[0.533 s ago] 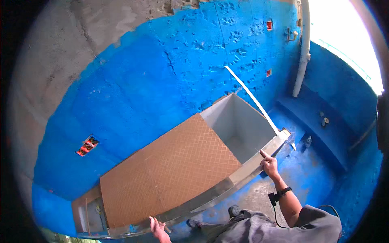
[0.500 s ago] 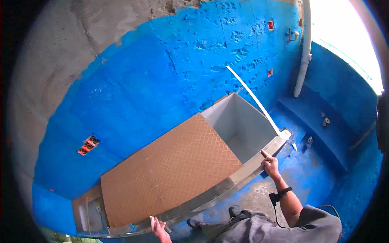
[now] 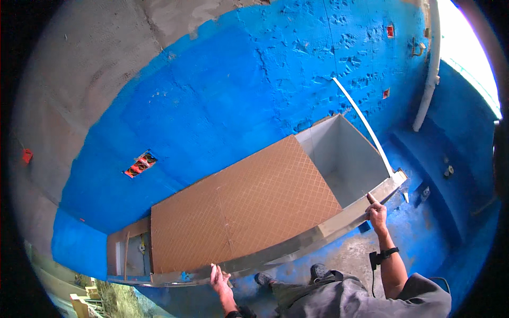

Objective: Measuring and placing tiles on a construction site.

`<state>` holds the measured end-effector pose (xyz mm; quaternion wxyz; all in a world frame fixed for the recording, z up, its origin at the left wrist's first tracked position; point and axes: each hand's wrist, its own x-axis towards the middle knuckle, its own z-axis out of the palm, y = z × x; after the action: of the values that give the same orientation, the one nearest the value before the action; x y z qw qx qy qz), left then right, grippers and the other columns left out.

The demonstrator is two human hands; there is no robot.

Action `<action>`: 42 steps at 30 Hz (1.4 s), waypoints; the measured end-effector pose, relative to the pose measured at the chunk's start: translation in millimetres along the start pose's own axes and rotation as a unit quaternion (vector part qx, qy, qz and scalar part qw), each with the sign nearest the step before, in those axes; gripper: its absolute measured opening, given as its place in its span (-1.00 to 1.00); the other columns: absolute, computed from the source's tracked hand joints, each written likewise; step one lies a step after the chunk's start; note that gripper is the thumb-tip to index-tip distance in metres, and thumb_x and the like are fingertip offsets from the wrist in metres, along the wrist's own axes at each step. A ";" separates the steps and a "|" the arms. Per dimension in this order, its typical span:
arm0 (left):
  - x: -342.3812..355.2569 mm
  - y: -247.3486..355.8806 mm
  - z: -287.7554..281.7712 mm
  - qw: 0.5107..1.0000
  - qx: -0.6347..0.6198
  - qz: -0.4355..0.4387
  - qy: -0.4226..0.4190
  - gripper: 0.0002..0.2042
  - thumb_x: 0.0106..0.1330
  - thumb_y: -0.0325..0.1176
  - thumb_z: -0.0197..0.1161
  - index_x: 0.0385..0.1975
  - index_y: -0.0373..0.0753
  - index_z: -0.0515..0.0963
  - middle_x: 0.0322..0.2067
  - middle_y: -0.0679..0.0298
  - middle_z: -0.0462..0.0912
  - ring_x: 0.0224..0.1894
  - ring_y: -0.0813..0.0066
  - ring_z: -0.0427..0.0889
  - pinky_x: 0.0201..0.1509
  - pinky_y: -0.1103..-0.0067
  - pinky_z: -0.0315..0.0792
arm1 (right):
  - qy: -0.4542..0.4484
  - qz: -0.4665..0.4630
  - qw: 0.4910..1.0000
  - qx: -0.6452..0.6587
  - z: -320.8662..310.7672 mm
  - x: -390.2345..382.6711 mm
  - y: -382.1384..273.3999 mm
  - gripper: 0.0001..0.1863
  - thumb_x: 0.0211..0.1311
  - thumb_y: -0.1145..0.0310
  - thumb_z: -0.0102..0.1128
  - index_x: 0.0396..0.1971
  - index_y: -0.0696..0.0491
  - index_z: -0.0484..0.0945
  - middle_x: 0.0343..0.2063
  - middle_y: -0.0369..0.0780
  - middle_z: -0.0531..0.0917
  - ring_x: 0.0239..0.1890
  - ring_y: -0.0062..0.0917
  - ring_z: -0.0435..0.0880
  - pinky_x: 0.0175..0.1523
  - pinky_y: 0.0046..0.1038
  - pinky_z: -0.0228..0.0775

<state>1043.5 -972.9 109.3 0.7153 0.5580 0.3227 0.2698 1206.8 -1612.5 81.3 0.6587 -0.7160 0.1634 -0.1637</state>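
Note:
Below me runs a long box-like counter with a grey front ledge. Brown tiles with a diamond-grid face, apparently backs up, cover its middle. My left hand is at the near edge of the tiles, with fingers closed beside a short brownish piece I cannot make out. My right hand rests on the ledge by the open compartment, its index finger stretched out and the other fingers curled. A long white strip leans from the ledge's right end toward the wall.
A blue-coated wall with red electrical boxes stands behind the counter. A white pipe runs down the far right corner. On the right lie a blue step and small loose items. Wood scraps lie at lower left.
The view has shifted, so the counter and wall sit farther right, and more shows at lower left. Both hands stay at about the same places along the counter edge.

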 end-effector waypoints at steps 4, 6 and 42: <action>-1.5 5.4 7.5 0.999 0.037 -0.026 0.001 -0.55 0.43 -0.38 0.31 0.30 -0.25 0.49 0.03 0.37 0.69 -0.41 0.71 0.55 -0.37 0.66 0.52 | -0.005 -0.023 1.000 -0.012 -7.4 3.2 11.5 -0.79 0.05 0.61 -0.06 -0.62 0.21 0.58 -0.74 -0.25 0.52 -0.72 -0.56 0.53 -0.59 -0.52 0.39; -1.8 5.3 6.9 1.000 0.011 -0.006 -0.004 -0.55 0.44 -0.38 0.30 0.31 -0.24 0.48 0.02 0.37 0.70 -0.43 0.71 0.55 -0.37 0.66 0.52 | 0.002 -0.039 0.999 -0.033 -5.4 3.8 12.4 -0.80 0.05 0.60 -0.05 -0.61 0.22 0.58 -0.72 -0.22 0.56 -0.72 -0.56 0.52 -0.59 -0.52 0.38; -1.6 1.5 4.2 0.999 0.034 -0.011 0.005 -0.51 0.45 -0.33 0.29 0.36 -0.21 0.43 -0.17 0.38 0.69 -0.45 0.70 0.45 -0.31 0.62 0.46 | -0.022 -0.035 0.999 -0.003 -4.4 5.0 4.2 -0.80 -0.05 0.69 -0.10 -0.67 0.28 0.54 0.22 -0.05 0.61 -0.46 -0.57 0.68 -0.51 -0.56 0.46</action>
<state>1045.7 -976.3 111.7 0.6968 0.5773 0.3418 0.2537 1209.2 -1619.0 77.5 0.6536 -0.7267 0.1248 -0.1704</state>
